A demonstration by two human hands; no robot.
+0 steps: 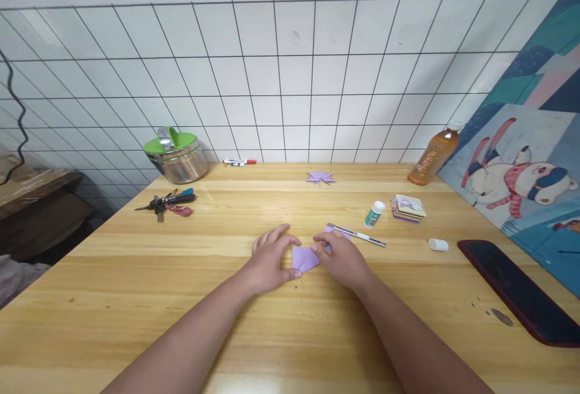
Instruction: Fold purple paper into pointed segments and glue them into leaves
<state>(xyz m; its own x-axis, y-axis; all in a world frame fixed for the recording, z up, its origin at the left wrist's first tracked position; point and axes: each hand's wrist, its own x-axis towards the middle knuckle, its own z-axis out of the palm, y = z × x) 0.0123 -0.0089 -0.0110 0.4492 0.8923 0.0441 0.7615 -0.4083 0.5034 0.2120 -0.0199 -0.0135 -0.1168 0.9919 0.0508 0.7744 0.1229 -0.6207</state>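
Note:
A small piece of folded purple paper (304, 259) lies on the wooden table in front of me, with a crease running across it. My left hand (270, 259) steadies its left side, thumb at the lower corner and index finger at the upper one. On the right, my right hand (339, 256) pinches the paper's edge between curled fingers. Just beyond that hand, a slim silver pen-like tool (357, 234) lies across another piece of purple paper (329, 237), which the hand partly covers.
A glue stick (374, 215), its loose white cap (438, 245), a stack of coloured paper (408, 208) and a phone (516, 291) are on the right. A purple paper star (320, 177), markers (240, 162) and a bottle (435, 155) stand farther back. Keys (167, 202) and a green-lidded pot (176, 155) are left.

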